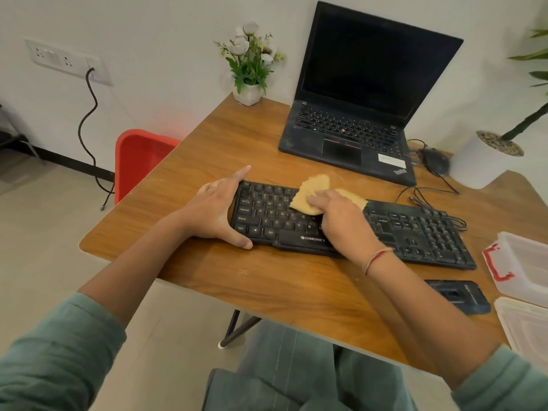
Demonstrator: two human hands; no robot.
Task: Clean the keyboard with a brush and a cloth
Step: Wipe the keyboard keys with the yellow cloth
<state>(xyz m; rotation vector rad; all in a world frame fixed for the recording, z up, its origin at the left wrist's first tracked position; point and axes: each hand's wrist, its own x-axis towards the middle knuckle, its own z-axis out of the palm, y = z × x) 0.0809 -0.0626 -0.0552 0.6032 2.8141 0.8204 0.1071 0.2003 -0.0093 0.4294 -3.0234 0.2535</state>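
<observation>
Wiping keyboard [415, 232] centre w/ cloth [314, 188] bunched in right hand [344, 221] fingers, left hand [213, 212] fingers clasping its left end; no brush visible, right half prob. unwiped

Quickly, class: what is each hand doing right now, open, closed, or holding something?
Left hand: closed on the left end of the keyboard, thumb at the front edge.
Right hand: closed on the cloth, pressing it onto the keyboard.

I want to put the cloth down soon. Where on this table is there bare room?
The table is bare left of the laptop, between flower pot and keyboard, and along the near edge before the keyboard. The right side is crowded: mouse, cables, plastic boxes, a dark case.
</observation>
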